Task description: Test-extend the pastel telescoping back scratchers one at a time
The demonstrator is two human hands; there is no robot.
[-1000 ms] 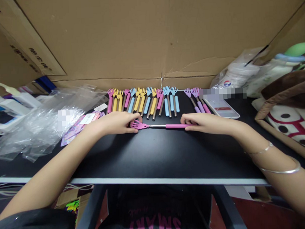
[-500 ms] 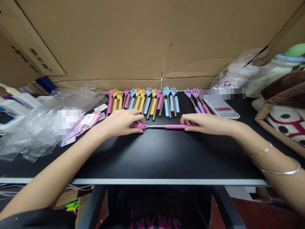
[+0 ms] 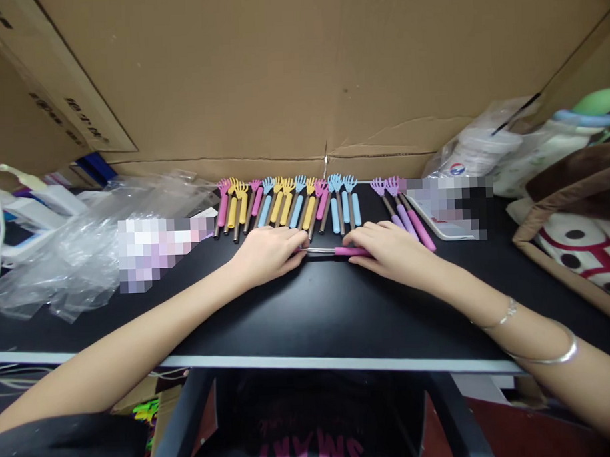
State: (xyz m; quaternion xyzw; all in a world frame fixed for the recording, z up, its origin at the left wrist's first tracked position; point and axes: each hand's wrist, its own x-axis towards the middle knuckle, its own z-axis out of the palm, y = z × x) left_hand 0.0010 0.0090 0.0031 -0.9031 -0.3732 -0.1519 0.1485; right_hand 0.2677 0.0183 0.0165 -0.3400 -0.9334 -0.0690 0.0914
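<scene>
A pink telescopic back scratcher lies level between my hands, low over the black table. My left hand is closed round its claw end, which is mostly hidden by the fingers. On the pink handle, my right hand grips near the inner end; the rest of the handle is under the palm. A short piece of silver rod shows between the hands. Behind them stretches a row of back scratchers in pink, yellow and blue, claws toward the back. Purple and pink back scratchers lie apart to the right.
Clear plastic bags and a blurred-out pile of cards are at the left. A phone, a bagged cup and a brown-trimmed bag stand right. Cardboard walls the back.
Both hands have shifted: my left hand moved right and my right hand moved slightly left along the handle. Less of the back scratcher shows between them, and its claw is now covered.
</scene>
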